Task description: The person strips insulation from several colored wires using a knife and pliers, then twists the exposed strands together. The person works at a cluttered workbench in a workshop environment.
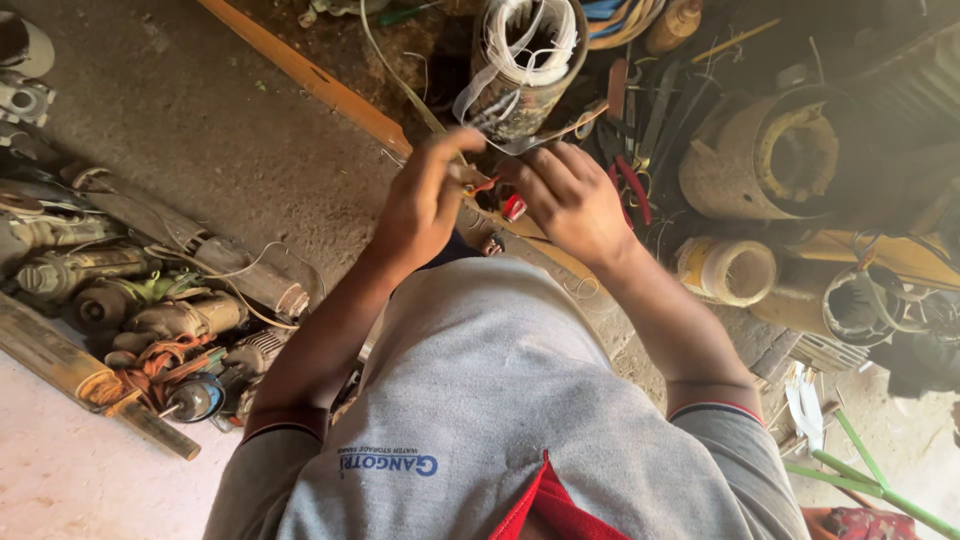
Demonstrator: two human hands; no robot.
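My left hand [425, 200] and my right hand [570, 200] meet just in front of my chest, fingers pinched together on a thin wire end [482, 184] with a reddish tip. A small red piece [513, 207] shows under my right fingers. Right above the hands stands a dark motor stator [525, 65] with a bundle of white winding wire looped over its top. Pale strands run down from it toward my fingers. My grey shirt with a red collar fills the lower middle.
An orange wooden strip [310, 75] slants across the concrete floor. Old motor rotors and copper coils [150, 330] lie at the left. Pliers with red handles [632, 185], a cylindrical motor housing [770, 155], a tape roll [728, 270] and green rods [870, 475] crowd the right.
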